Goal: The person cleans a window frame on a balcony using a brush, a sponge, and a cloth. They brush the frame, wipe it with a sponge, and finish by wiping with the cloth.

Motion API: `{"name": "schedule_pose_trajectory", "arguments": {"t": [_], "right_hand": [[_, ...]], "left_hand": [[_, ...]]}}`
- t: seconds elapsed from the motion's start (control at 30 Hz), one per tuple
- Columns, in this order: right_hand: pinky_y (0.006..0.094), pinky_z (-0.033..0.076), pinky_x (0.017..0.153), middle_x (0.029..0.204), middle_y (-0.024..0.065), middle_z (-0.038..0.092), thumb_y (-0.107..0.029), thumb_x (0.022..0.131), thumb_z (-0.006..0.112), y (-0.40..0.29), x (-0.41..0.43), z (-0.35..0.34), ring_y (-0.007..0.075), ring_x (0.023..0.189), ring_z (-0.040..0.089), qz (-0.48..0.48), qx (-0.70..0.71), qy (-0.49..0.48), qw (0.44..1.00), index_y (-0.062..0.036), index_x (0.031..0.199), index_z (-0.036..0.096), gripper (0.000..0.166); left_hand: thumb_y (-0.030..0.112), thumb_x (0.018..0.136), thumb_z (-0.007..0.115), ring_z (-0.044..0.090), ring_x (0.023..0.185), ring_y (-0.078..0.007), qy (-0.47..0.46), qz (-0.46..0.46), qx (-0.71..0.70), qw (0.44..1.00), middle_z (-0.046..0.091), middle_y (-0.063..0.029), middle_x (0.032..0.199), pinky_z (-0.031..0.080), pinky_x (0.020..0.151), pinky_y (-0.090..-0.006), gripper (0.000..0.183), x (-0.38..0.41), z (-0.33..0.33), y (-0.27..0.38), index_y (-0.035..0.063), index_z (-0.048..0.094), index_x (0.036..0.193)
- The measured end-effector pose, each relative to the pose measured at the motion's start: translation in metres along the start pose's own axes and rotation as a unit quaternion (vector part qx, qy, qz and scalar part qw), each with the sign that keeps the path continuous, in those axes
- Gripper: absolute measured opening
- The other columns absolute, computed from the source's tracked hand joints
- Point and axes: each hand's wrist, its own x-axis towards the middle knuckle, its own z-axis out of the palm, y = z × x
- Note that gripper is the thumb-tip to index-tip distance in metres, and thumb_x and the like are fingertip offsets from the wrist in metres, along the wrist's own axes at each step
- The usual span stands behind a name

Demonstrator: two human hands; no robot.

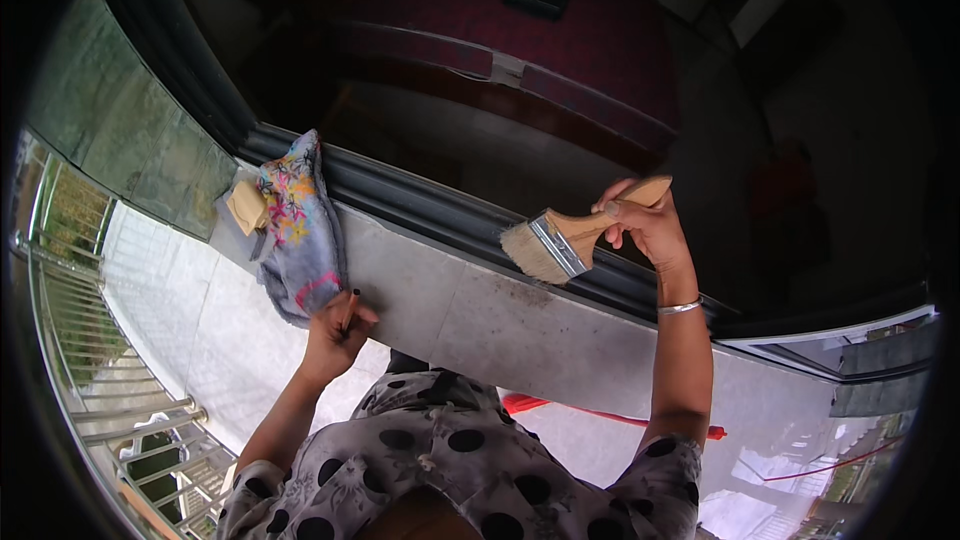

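Note:
My right hand (654, 231) grips the wooden handle of a wide flat paintbrush (571, 237). The brush has a metal ferrule and pale bristles, which hang over the edge between the sliding-door track (435, 214) and the grey tile sill (517, 322). In my left hand (330, 349) is a thin orange-brown stick (349, 310) with a dark tip; its exact kind cannot be made out. Just beyond that hand, a grey cloth (300, 232) with a bright flower pattern lies across the sill, its far end on the track. Beside it, a tan block (247, 206) rests on a dark grey item.
Beyond the track, a dark room holds a large piece of furniture with a dark red top (450, 0). A metal railing (97, 345) borders the left side. Behind the sill, a red long-handled object (607, 415) lies on the pale floor, partly hidden by my body.

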Motion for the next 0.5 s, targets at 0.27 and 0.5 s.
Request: {"name": "schedule_pose_trajectory", "arguments": {"t": [0.27, 0.5], "right_hand": [[0.0232, 0.047, 0.043, 0.075, 0.0114, 0.064, -0.005, 0.079, 0.068, 0.015, -0.012, -0.001, 0.0126, 0.050, 0.058, 0.018, 0.053, 0.046, 0.997, 0.0043, 0.083, 0.063, 0.011], [0.0239, 0.048, 0.044, 0.079, 0.0143, 0.066, -0.001, 0.082, 0.064, -0.010, -0.013, 0.000, 0.0129, 0.052, 0.059, -0.090, 0.074, 0.031, 0.993, 0.0062, 0.084, 0.064, 0.008]], "left_hand": [[-0.005, 0.087, 0.053, 0.047, 0.063, -0.0109, -0.004, 0.011, -0.006, 1.000, 0.047, -0.0032, 0.075, 0.037, 0.059, -0.0235, 0.011, 0.001, 0.000, 0.000, 0.0006, 0.059, 0.079], [-0.003, 0.089, 0.053, 0.046, 0.062, -0.0088, -0.004, 0.001, 0.003, 1.000, 0.047, -0.0022, 0.075, 0.036, 0.059, -0.0224, 0.012, 0.001, 0.000, -0.002, 0.0006, 0.059, 0.079]]}}
